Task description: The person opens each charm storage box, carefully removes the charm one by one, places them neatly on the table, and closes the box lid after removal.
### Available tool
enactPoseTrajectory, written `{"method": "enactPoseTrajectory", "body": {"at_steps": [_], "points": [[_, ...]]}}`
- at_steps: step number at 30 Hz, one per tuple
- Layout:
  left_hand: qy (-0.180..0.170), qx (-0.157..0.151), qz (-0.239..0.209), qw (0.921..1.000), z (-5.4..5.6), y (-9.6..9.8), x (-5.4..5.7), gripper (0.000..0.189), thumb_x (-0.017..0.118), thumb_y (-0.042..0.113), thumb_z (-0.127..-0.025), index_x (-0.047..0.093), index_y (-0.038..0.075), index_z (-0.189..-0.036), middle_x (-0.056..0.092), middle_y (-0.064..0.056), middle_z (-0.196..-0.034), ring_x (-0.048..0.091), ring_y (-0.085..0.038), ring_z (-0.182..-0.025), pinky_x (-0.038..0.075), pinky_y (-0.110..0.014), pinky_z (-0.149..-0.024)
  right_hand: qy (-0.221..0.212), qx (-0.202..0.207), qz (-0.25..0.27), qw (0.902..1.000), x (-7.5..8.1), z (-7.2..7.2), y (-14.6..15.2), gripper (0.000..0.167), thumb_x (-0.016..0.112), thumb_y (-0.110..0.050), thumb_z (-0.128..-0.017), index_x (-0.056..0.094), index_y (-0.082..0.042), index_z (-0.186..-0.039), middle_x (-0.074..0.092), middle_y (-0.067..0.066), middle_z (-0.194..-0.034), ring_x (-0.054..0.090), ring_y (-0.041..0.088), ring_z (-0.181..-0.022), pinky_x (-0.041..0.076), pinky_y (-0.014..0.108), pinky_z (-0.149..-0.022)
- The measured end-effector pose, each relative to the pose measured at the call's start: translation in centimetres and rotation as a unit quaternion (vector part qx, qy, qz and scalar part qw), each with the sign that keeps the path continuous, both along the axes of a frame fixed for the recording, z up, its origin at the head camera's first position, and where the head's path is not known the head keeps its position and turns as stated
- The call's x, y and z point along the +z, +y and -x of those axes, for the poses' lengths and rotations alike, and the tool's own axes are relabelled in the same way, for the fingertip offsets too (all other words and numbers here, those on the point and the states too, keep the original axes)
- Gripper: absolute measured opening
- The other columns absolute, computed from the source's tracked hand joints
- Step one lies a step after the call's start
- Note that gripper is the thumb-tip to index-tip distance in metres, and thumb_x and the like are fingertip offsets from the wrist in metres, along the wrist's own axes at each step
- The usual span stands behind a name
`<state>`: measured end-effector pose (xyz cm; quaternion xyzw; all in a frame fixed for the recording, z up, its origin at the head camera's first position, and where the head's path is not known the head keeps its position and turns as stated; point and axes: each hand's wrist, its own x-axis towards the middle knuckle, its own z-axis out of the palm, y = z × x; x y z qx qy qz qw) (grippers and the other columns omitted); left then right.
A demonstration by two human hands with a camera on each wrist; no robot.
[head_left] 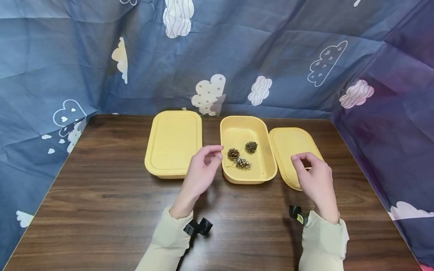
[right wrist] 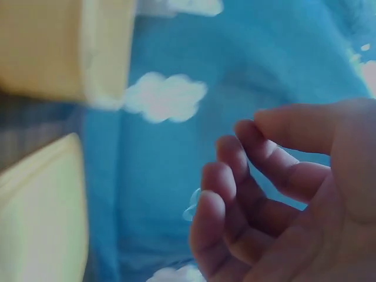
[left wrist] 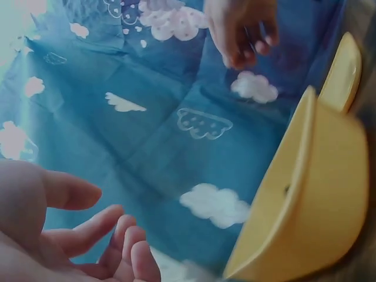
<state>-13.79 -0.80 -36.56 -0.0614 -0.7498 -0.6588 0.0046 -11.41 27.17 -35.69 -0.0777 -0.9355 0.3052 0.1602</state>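
Note:
My left hand (head_left: 200, 173) hovers by the near left corner of an open yellow box (head_left: 249, 181), thumb and fingers loosely bent with nothing between them. Inside that box lie three pine cones: a brown one (head_left: 233, 153) at left, another (head_left: 251, 146) farther back, and a white-tipped one (head_left: 243, 164) in front. Over a loose yellow lid (head_left: 286, 145) hangs my right hand (head_left: 317, 180). Its fingers curve softly and hold nothing; in the right wrist view, thumb and index fingertip (right wrist: 249, 130) come close together.
Left of the open box stands a second yellow box (head_left: 174, 143) with its lid on. Everything rests on a dark wooden table (head_left: 101, 210). A blue cloud-patterned cloth (head_left: 152, 56) hangs behind the table and at its sides.

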Motion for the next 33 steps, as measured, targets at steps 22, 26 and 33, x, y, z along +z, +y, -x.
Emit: {"method": "enactPoseTrajectory", "body": {"at_steps": [22,26,33], "points": [[0.080,0.135,0.224,0.9618,0.4,-13.6,-0.6,0.026,0.056,0.016,-0.095,0.067,0.004,-0.115,0.063,-0.011,-0.104,0.062,-0.022,-0.088,0.050,-0.034,-0.079,0.029,0.189,0.211,0.9586,2.0,2.4,-12.6,0.034,0.057,-0.006,-0.095,0.054,0.000,-0.128,0.056,0.013,-0.123,0.054,0.011,-0.101,0.046,0.013,-0.082],[0.039,0.154,0.219,0.9627,1.1,-15.1,-1.5,0.030,0.056,0.019,-0.096,0.064,0.003,-0.120,0.062,-0.014,-0.107,0.061,-0.027,-0.094,0.046,-0.036,-0.083,-0.014,0.199,0.281,0.9387,-0.1,3.6,-15.9,0.040,0.058,-0.007,-0.094,0.050,-0.001,-0.133,0.055,0.013,-0.128,0.057,0.021,-0.106,0.048,0.021,-0.085],[-0.043,0.161,0.212,0.9630,2.1,-16.8,-2.9,0.038,0.051,0.024,-0.099,0.057,0.004,-0.130,0.065,-0.017,-0.118,0.060,-0.030,-0.106,0.045,-0.041,-0.090,-0.051,0.194,0.259,0.9448,-3.8,4.6,-20.3,0.054,0.059,-0.012,-0.092,0.039,0.000,-0.141,0.044,0.017,-0.136,0.050,0.030,-0.120,0.050,0.041,-0.095]]}}
